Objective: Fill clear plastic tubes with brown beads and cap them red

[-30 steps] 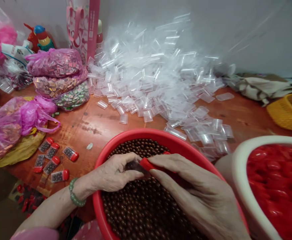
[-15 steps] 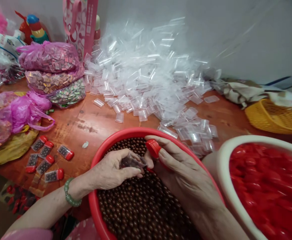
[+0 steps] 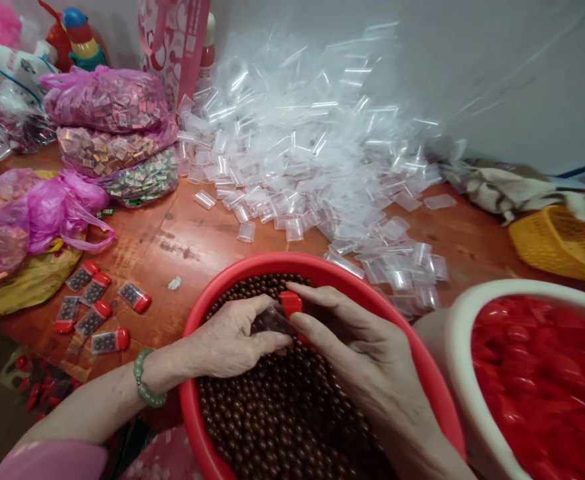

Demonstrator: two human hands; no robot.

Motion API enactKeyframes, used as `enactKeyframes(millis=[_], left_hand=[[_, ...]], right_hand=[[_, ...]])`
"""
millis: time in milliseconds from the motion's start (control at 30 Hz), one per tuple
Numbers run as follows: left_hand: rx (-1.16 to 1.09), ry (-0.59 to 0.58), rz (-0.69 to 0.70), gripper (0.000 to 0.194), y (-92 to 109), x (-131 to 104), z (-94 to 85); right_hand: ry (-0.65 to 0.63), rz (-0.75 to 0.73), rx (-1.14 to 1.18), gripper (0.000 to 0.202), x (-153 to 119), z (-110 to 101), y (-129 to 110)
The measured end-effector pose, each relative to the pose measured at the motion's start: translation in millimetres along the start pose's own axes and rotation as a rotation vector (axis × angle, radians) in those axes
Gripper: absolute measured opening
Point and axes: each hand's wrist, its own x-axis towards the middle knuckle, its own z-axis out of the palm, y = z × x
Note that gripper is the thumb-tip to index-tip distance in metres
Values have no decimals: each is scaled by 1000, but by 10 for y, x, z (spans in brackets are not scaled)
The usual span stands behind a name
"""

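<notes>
My left hand (image 3: 239, 337), with a green bead bracelet at the wrist, is closed round a clear plastic case (image 3: 268, 320) that looks dark inside. Between the thumb and fingers of my right hand (image 3: 355, 340) is a red cap (image 3: 291, 305), at the open end of the case. Whether the cap is seated on it I cannot tell. Both hands are over a red basin (image 3: 191, 400) filled with small brown balls (image 3: 272, 413). Several filled cases with red caps (image 3: 135, 297) lie on the table to the left.
Clear empty cases (image 3: 297, 167) are heaped at the back of the wooden table (image 3: 172, 233). Pink bags (image 3: 107, 100) stand at the left. A white tub (image 3: 459, 347) of red caps is at the right, below a yellow basket (image 3: 562, 243).
My right hand has brought the red cap left, up against the end of the case. My left hand still holds the case. The view has shifted slightly.
</notes>
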Motion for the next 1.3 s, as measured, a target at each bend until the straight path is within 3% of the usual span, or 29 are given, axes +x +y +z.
enactKeyframes(millis=[167,467,767,967,1067,1200,1300], left_hand=[[73,-6,-2,12,9,-8,-9],[151,-34,-35,9,27,0,-3],[-55,-47,-90,17,3,5,-13],[-135,-25,16,33,41,46,-76],[-220,-43,44,39,36,82,-100],[-265,-60,41,38,11,98,-111],[-271,-75,37,35,5,96,-102]], right_hand=[[-85,-174,-207,34,-4,-70,-28],[-219,-264,-391,35,15,-188,-88],[-196,-323,-437,39,5,-79,-39],[-270,-147,-384,41,14,-186,-72],[-210,-35,-236,51,0,-290,-40],[5,145,-27,27,10,-305,-17],[9,118,-51,14,19,-253,-59]])
